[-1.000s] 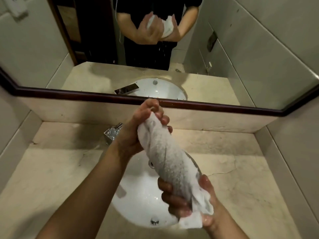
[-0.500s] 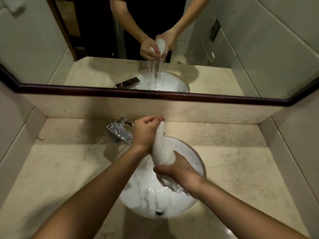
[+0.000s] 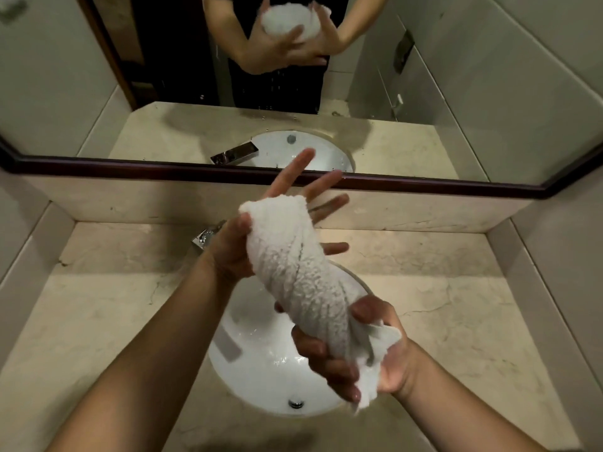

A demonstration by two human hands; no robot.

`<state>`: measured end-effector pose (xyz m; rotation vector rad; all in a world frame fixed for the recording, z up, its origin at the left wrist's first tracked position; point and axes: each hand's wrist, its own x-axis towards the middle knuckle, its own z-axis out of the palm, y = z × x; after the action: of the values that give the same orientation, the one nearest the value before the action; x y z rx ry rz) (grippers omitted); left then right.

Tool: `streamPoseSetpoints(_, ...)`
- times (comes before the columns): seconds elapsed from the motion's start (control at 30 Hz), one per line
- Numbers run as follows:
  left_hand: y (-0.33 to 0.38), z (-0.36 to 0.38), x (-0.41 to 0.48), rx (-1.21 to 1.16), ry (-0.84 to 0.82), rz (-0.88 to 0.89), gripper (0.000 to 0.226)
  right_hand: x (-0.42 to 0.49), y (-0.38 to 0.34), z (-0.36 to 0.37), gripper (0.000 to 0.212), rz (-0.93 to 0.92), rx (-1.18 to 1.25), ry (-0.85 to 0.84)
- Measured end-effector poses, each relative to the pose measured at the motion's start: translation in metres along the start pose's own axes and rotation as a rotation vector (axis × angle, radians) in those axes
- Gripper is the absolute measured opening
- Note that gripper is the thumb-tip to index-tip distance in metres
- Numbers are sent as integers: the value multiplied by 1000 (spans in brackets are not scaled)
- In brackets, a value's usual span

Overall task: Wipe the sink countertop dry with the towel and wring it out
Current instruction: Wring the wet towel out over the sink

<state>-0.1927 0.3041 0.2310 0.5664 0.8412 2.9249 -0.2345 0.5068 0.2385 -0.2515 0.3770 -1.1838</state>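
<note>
Wringing is the business in hand: the towel [image 3: 293, 272] is up off the countertop [image 3: 98, 321], wound into a tight rope and held slantwise over the white sink basin [image 3: 261, 363], upper end towards the mirror frame [image 3: 424, 185], lower end close to the person's body. Look at the right hand [image 3: 394, 370]: it has the lower end locked, fingers [image 3: 326, 363] curled right round the roll, thumb clamped over the top, a loose tail of cloth poking out past the palm. The left hand [image 3: 235, 243] is a different story. Its fingers [image 3: 326, 181] are straight and fanned wide apart, pointing at the mirror frame, with the towel's upper end lying across the palm and nothing wrapped round it. Whether its thumb presses the cloth I cannot tell; it sits tucked at the roll's edge. I read this as a regrip in mid-wring, though the dim light makes it hard to call how dry the countertop is. Next move, by my reckoning: close those left fingers round the top end, then turn the two hands against each other, keeping the roll over the sink basin so drips fall in there and not beside the tap [image 3: 205, 236].
</note>
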Motion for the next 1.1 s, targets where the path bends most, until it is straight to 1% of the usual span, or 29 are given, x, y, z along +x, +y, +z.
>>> streamPoseSetpoints(0.07, 1, 4, 3, -124, -46, 72, 77, 4, 3, -3, 67, 13, -35, -16)
streamPoseSetpoints(0.13, 4, 4, 4, -87, 6, 55, 66, 0, 1, -3, 64, 14, -112, 60)
streamPoseSetpoints(0.17, 7, 3, 1, -68, 18, 76, 57, -4, 0, -2, 65, -15, -141, 127)
streamPoseSetpoints(0.23, 13, 5, -2, -51, 112, 93, 34, -12, -5, 7, 78, -162, -171, 272)
streamPoseSetpoints(0.27, 13, 7, -4, -37, 172, 98, 26, -15, -9, 12, 86, -227, -208, 324)
streamPoseSetpoints(0.3, 12, 7, -5, -12, 257, 89, 26, -15, -13, 19, 89, -262, -278, 381)
streamPoseSetpoints(0.37, 9, 12, -6, 64, 381, 77, 28, -16, -20, 28, 86, -225, -548, 547)
streamPoseSetpoints(0.43, 4, 16, -3, 199, 512, 70, 18, -13, -22, 28, 78, -121, -790, 700)
streamPoseSetpoints(0.5, -7, 11, -1, 411, 731, 72, 14, -4, -16, 19, 65, -88, -904, 862)
streamPoseSetpoints(0.57, -23, -4, 3, 570, 924, 73, 13, 10, -3, -2, 54, -136, -933, 1034)
streamPoseSetpoints(0.63, -37, -16, 8, 640, 1073, 51, 14, 22, 10, -26, 44, -187, -912, 1154)
streamPoseSetpoints(0.67, -44, -23, 9, 647, 1136, 38, 15, 26, 15, -36, 43, -195, -886, 1192)
streamPoseSetpoints(0.73, -52, -35, 6, 628, 1215, 3, 17, 30, 23, -45, 46, -185, -841, 1196)
streamPoseSetpoints(0.83, -51, -35, 1, 623, 1186, -63, 13, 25, 27, -45, 52, -156, -855, 1149)
streamPoseSetpoints(0.87, -48, -34, 0, 613, 1161, -70, 12, 22, 27, -44, 60, -164, -877, 1143)
streamPoseSetpoints(0.97, -37, -23, 2, 551, 1080, -111, 21, 12, 19, -40, 102, -176, -1085, 1110)
streamPoseSetpoints(1.0, -32, -20, 1, 522, 1024, -136, 26, 11, 15, -38, 107, -179, -1159, 1109)
streamPoseSetpoints(1.03, -28, -18, 0, 490, 951, -157, 29, 10, 11, -35, 104, -200, -1215, 1121)
streamPoseSetpoints(1.07, -23, -17, -4, 457, 868, -166, 33, 8, 7, -31, 95, -232, -1276, 1146)
streamPoseSetpoints(1.1, -16, -16, -9, 395, 774, -167, 43, 5, 5, -28, 83, -274, -1323, 1158)
